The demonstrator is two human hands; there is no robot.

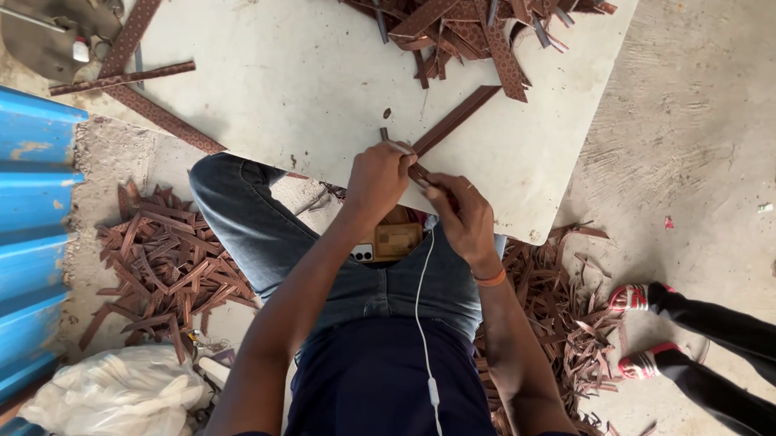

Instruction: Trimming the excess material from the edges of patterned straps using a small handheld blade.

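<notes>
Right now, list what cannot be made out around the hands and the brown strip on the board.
- Head view: the near end of the long brown patterned strip is covered by the left hand and right hand, so each grip on it is unclear.
- Any small tool between the fingers: too small to tell.
- Heap of brown strip pieces on the pale flat board: cut off by the top edge.
- Phone on the lap: mostly hidden by the left forearm.

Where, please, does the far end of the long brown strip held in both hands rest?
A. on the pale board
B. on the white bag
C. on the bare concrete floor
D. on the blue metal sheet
A: the brown strip runs from the left hand and right hand up across the pale board.
</notes>
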